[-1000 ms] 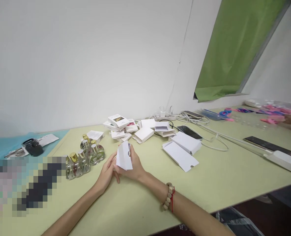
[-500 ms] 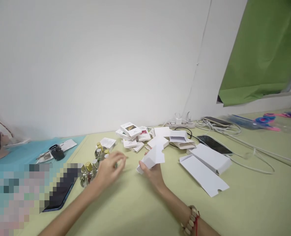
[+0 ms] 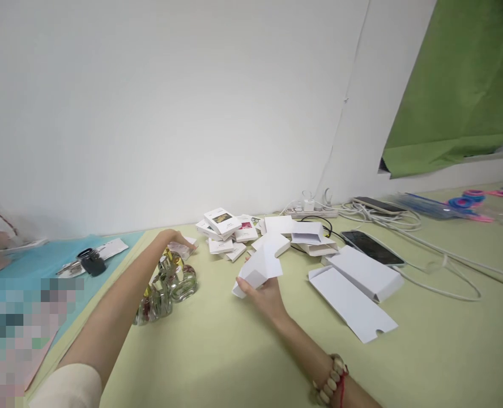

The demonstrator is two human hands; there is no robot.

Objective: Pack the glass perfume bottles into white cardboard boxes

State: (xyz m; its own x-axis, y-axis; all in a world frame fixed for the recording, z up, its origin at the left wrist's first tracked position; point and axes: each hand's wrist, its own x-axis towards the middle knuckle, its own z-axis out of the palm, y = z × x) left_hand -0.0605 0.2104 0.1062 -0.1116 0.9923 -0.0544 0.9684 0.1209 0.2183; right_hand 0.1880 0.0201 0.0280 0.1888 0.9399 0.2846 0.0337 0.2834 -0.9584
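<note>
My right hand [image 3: 268,297] is closed round an open white carton [image 3: 254,273], its end flap sticking up to the right. My left hand [image 3: 170,237] reaches over the glass bottles to a small white box [image 3: 181,250] behind them. Its fingers curl over that box, with a fingertip at the right edge; the thumb is hidden. Under my left forearm stand several small glass bottles [image 3: 183,286] with gold and silver caps, partly covered by the arm.
Small printed boxes [image 3: 224,222] are piled by the wall. Opened white cartons [image 3: 353,303] lie at right, near a phone [image 3: 370,247], white cables [image 3: 459,292] and a power strip [image 3: 313,213]. A black jar [image 3: 92,262] stands on the blue cloth [image 3: 62,255] at left.
My left hand has moved away and to the left, over the bottles to the small white box. The right hand keeps the carton in nearly the same place.
</note>
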